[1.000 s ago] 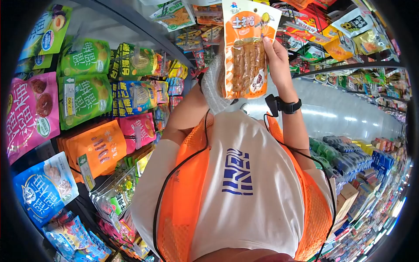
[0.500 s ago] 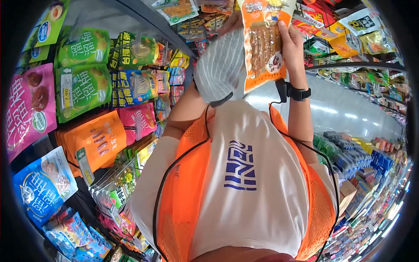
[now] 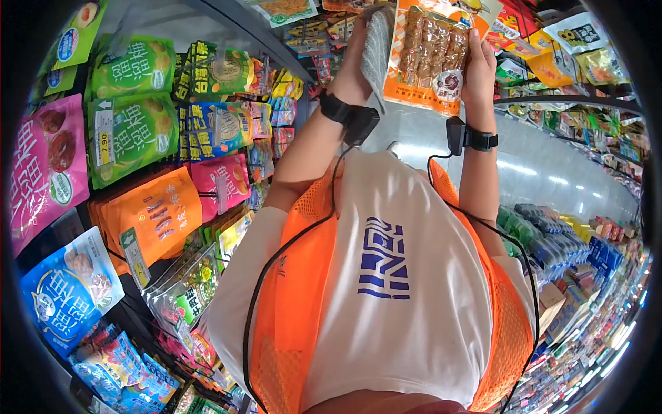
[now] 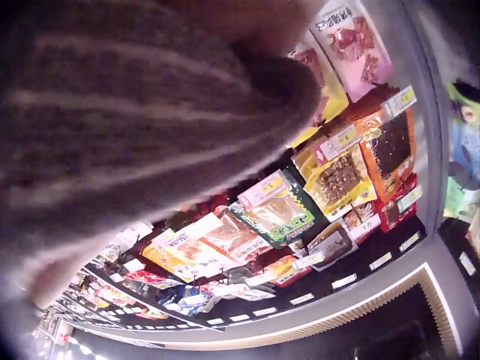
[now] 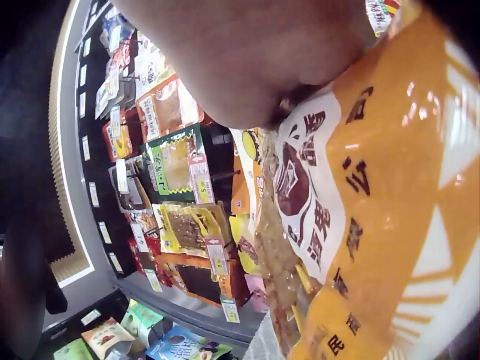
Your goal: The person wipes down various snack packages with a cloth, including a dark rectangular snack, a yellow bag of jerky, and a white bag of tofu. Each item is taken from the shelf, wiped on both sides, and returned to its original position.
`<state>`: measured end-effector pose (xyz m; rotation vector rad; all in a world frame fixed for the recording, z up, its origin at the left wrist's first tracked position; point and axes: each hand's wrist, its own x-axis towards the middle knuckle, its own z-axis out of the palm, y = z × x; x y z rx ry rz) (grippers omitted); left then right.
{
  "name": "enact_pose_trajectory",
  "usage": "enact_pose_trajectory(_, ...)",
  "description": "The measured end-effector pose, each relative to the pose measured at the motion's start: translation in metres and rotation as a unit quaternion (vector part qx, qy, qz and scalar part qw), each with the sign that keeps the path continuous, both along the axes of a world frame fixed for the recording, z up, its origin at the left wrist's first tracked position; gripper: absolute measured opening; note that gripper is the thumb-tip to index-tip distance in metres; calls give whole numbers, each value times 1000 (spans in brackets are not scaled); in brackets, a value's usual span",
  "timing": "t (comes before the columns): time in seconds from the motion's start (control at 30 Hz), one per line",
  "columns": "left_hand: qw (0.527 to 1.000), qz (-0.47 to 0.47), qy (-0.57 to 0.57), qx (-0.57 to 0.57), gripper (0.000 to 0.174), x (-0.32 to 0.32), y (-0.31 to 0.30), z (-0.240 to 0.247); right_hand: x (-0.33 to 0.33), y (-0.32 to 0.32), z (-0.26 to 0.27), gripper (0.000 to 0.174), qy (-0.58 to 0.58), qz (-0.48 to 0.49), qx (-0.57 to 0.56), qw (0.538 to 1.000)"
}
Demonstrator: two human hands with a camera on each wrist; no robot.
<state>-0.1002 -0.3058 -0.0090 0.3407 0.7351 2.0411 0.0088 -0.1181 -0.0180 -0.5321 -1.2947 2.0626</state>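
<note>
My right hand (image 3: 479, 72) grips the right edge of an orange-and-white snack pack (image 3: 422, 95), thumb on its front and fingers behind. Through the pack's clear window several brown skewered sticks show. The right wrist view has the pack's printed orange lower part (image 5: 405, 195) close up, beneath the hand (image 5: 262, 52). On the other side, my left hand (image 3: 353, 69) holds a grey striped cloth (image 3: 377, 55) right beside the pack's left edge. In the left wrist view the cloth (image 4: 135, 112) covers much of the picture; most of the left fingers are hidden.
Left of me hang green snack bags (image 3: 131, 127), orange bags (image 3: 155, 214) and a blue bag (image 3: 72, 286). More hanging packs (image 4: 337, 180) line a rack in front. A dark shelf rail (image 3: 265, 34) runs near the left hand. Stacked bottles (image 3: 531, 231) stand at right.
The pack has moved right and now tilts, its top leaving the head view. The left hand with the cloth has come up from behind to the pack's left side.
</note>
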Motion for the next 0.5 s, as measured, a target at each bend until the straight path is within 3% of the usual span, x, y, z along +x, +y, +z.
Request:
enact_pose_trajectory(0.1,999,12,38,24,57,5,6,-14,-3,-3,-4,30,2,6,-15,1000)
enact_pose_trajectory(0.17,994,16,84,73,44,11,1,-24,-5,-3,-13,31,2,0,-27,1000)
enact_pose_trajectory(0.23,991,49,108,55,44,15,2,-26,-9,0,-23,33,10,-15,-45,999)
enact_pose_trajectory(0.27,981,-45,-139,130,46,14,-3,-43,-7,3,-25,33,9,-27,-51,998)
enact_pose_trajectory(0.33,978,-60,-87,179,49,14,6,-31,-8,0,-22,32,7,-47,-58,997)
enact_pose_trajectory(0.4,980,-71,-151,103,53,23,24,-17,-7,-9,-16,31,8,-61,-67,996)
enact_pose_trajectory(0.5,991,40,89,88,46,39,53,-10,-14,-25,-23,32,-34,-57,-10,998)
